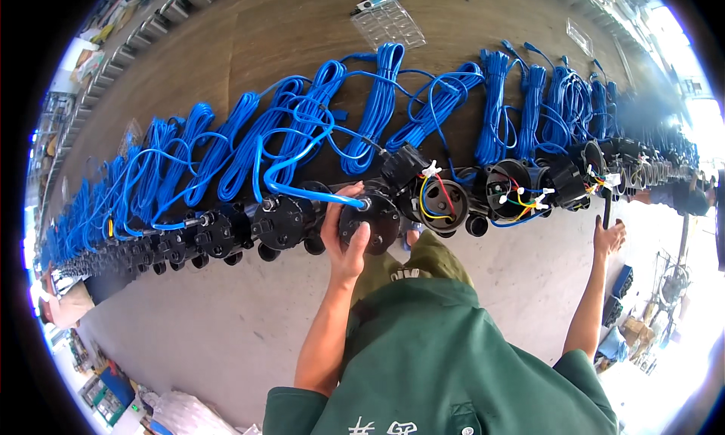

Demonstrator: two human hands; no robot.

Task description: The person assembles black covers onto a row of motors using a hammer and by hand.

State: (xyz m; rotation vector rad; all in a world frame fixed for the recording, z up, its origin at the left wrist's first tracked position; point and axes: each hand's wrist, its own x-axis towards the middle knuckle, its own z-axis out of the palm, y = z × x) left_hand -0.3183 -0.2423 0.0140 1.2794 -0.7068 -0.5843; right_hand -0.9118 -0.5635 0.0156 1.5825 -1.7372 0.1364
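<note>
My left hand (346, 242) grips a black round housing (381, 222) with a thick blue cable (302, 195) entering its face through a metal gland. The thumb lies across the face, and the fingers go round the left side. Right of it, an open black housing (447, 207) shows red, yellow and blue wires and a white connector. Its black cover (404, 165) stands tilted beside it. Farther right is another open housing (507, 189) with coloured wires. At the right, my right hand (609, 237) is closed around a slim black rod-like thing (607, 207), whose kind I cannot make out.
Bundled blue cables (374, 110) lie in a row along the brown table (287, 27). Closed black housings (279, 222) line its near edge to the left. A clear plastic tray (393, 26) and a pen-like tool (380, 1) lie toward the back. Another person (72, 305) is at far left.
</note>
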